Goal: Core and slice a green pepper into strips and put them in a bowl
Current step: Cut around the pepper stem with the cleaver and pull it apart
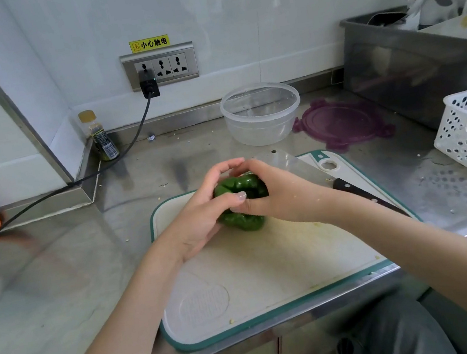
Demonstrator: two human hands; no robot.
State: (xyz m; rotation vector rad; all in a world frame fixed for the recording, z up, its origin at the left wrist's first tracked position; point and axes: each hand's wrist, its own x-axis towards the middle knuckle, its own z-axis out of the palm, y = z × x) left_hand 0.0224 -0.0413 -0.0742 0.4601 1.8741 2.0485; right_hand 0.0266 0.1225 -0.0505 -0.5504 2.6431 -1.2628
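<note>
green pepper (241, 203) is gripped by both hands just above the cutting board (260, 268): left hand (201, 213) cupped round its near side, right hand (276, 197) curled over the top. likely being pried open for coring; thumbs are best kept pressing at the stem end. knife (361, 192) lies unused right of the hands, bowl (261, 113) empty behind on the surface (58, 283).

Both forearms are showing bare all the way into the frame, from seven o'clock and four o'clock, with no sleeve, watch or bracelet on either. The left hand (201, 213) is wearing a pale, glossy polish on its thumbnail. The right hand (279, 197) is showing no rings. At five o'clock, dark grey fabric is covering the person's lap.
</note>
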